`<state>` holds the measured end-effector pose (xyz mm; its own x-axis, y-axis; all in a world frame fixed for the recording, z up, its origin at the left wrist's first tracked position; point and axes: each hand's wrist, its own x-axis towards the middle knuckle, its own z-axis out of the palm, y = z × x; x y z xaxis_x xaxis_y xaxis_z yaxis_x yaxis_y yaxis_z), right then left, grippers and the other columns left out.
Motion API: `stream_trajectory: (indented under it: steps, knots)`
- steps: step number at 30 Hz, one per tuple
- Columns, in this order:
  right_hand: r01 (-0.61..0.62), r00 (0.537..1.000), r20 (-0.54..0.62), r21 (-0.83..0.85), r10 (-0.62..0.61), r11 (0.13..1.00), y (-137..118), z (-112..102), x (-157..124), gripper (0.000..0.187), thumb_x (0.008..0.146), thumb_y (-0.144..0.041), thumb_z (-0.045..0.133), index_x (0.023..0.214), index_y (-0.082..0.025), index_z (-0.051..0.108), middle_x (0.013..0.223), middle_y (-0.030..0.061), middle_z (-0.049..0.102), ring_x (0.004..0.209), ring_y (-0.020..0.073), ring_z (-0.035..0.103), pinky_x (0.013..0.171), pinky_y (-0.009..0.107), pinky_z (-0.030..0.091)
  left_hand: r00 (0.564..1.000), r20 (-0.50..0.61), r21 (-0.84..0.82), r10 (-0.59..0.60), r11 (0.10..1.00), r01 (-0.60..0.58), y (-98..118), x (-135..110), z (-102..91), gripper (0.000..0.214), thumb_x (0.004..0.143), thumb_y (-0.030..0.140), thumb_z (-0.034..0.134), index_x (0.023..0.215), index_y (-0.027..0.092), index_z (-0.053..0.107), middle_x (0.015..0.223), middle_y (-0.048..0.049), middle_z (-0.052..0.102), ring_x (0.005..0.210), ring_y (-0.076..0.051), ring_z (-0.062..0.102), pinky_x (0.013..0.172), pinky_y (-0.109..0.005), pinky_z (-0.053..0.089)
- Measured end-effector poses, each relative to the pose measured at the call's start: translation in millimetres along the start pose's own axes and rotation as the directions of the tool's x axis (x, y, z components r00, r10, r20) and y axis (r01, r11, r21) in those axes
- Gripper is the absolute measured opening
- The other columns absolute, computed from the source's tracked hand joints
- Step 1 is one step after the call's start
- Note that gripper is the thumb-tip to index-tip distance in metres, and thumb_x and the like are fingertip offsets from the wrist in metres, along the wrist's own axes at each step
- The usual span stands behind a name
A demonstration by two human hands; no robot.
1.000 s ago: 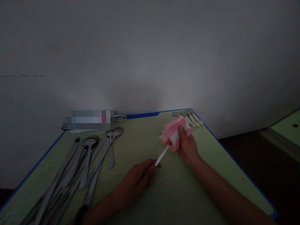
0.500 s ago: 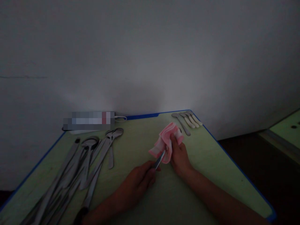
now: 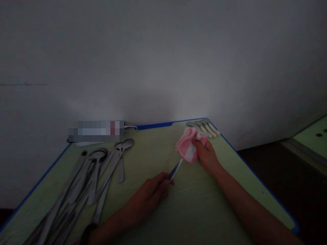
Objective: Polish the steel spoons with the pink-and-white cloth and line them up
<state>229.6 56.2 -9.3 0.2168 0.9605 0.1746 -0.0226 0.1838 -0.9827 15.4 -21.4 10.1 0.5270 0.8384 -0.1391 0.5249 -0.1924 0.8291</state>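
Note:
My left hand (image 3: 155, 190) is closed on the end of a slim metal spoon (image 3: 176, 169), which slants up and away to the right. Its far end disappears into a pink and white cloth (image 3: 187, 146). That cloth is bunched in my right hand (image 3: 206, 153), whose fingers are wrapped around it, over the far right part of the table. Just beyond the cloth lie several spoons (image 3: 208, 127) side by side, some with pale handles; the leftmost one is partly covered from view.
A pile of long metal spoons and ladles (image 3: 95, 173) spreads over the left side of the green table (image 3: 204, 211), which has a blue edge. At the back left sits a blurred-out box-like object (image 3: 97, 132) with a white cable (image 3: 131, 128). Behind stands a wall (image 3: 153, 61).
My right hand has slid the cloth up and to the right along the spoon, baring more of its metal. The left hand has stayed nearly in place.

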Motion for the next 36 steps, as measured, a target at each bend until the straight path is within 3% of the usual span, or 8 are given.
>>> stream_trajectory:
  steps: [4, 8, 12, 18, 27, 36]
  knots:
    - [-0.024, 0.997, 0.079, 0.062, 0.019, 0.998, 2.6, 0.4, 0.9, 0.025, 0.073, -0.038, 0.056, 0.09, -0.019, 0.062, 0.079, 0.0017, 0.064, 0.073, 0.0172, 0.057, 0.065, 0.028, 0.044, 0.999, 0.051, -0.013, -0.004, 1.0, 0.004, 4.0, -1.3, -2.2, 0.03, 0.093, 0.038, 0.031, 0.102, 0.021, 0.054, 0.088, -0.0005, 0.062, 0.077, -0.014, 0.056, 0.072, -0.024, 0.043]
    - [-0.012, 0.986, 0.164, -0.01, 0.013, 1.0, -5.0, -2.8, -0.4, 0.024, 0.074, -0.041, 0.057, 0.073, -0.017, 0.059, 0.067, -0.0006, 0.059, 0.06, 0.0135, 0.052, 0.056, 0.025, 0.041, 0.998, 0.056, -0.018, 0.012, 1.0, -0.011, 2.7, -2.5, -0.1, 0.029, 0.093, 0.039, 0.032, 0.102, 0.022, 0.054, 0.089, 0.0003, 0.061, 0.08, -0.014, 0.055, 0.075, -0.023, 0.043]
    - [0.044, 0.992, 0.12, -0.09, -0.033, 0.995, -11.1, -3.5, -3.4, 0.031, 0.076, -0.045, 0.053, 0.064, -0.016, 0.056, 0.059, -0.0005, 0.055, 0.054, 0.0127, 0.047, 0.052, 0.024, 0.037, 0.999, 0.045, 0.0, 0.002, 1.0, -0.002, 1.8, -4.2, -0.1, 0.028, 0.092, 0.039, 0.034, 0.102, 0.022, 0.054, 0.085, 0.0005, 0.061, 0.077, -0.015, 0.055, 0.072, -0.023, 0.043]
    - [-0.062, 0.998, 0.028, -0.059, 0.064, 0.996, -3.6, 3.6, -7.1, 0.035, 0.073, -0.05, 0.055, 0.067, -0.016, 0.059, 0.056, 0.0003, 0.057, 0.057, 0.0153, 0.049, 0.05, 0.025, 0.036, 0.998, 0.055, -0.009, 0.004, 1.0, -0.004, 5.0, -4.5, -2.8, 0.028, 0.091, 0.038, 0.036, 0.101, 0.021, 0.056, 0.084, -0.0001, 0.063, 0.076, -0.015, 0.056, 0.072, -0.025, 0.044]
    - [-0.082, 0.992, 0.091, -0.063, 0.088, 0.995, 4.9, 1.5, -5.1, 0.036, 0.075, -0.05, 0.052, 0.062, -0.016, 0.057, 0.055, -0.0007, 0.055, 0.058, 0.0149, 0.051, 0.056, 0.026, 0.039, 1.0, 0.026, -0.015, 0.013, 1.0, -0.012, 4.8, -6.0, -2.1, 0.027, 0.091, 0.039, 0.037, 0.098, 0.022, 0.057, 0.088, -0.0006, 0.064, 0.079, -0.015, 0.056, 0.074, -0.024, 0.044]
    - [-0.123, 0.989, 0.074, -0.059, 0.128, 0.991, 8.8, 2.3, -3.9, 0.037, 0.073, -0.051, 0.055, 0.062, -0.016, 0.059, 0.053, -0.0001, 0.053, 0.059, 0.0161, 0.051, 0.056, 0.026, 0.04, 0.999, 0.031, 0.02, 0.014, 1.0, -0.015, 8.5, -4.8, -4.3, 0.03, 0.09, 0.043, 0.036, 0.094, 0.021, 0.058, 0.082, 0.0, 0.063, 0.075, -0.015, 0.057, 0.072, -0.024, 0.045]
